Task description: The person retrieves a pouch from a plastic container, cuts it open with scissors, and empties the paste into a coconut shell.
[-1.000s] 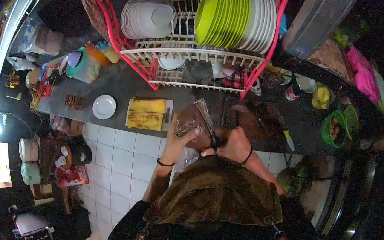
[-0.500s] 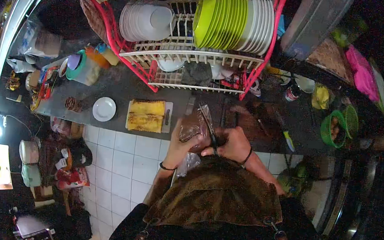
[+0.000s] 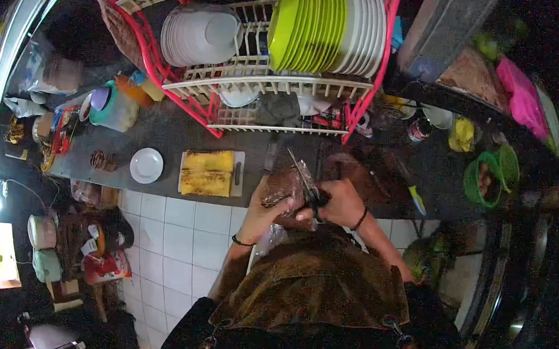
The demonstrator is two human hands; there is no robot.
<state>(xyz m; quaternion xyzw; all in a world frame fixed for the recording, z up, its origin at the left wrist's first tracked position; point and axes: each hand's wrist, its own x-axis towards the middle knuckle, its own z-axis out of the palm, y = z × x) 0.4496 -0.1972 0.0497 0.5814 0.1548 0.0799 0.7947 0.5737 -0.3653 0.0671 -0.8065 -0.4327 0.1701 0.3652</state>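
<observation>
Left hand (image 3: 267, 208): brown wrapped packet (image 3: 287, 183) gripped, to the right of the cutting board (image 3: 238, 177). Right hand (image 3: 342, 203): scissors (image 3: 309, 185) grasped, blades held at the wrap, pointed away from the body. In the dim view it cannot be told whether the wrap is cut. Left fingers might be nicked should the blades slip on slick plastic; contents might be spilled by too wide a slit. Forearms angled inward, hands close together before the apron (image 3: 323, 280). Yellow slabs (image 3: 206, 171) laid on the board.
</observation>
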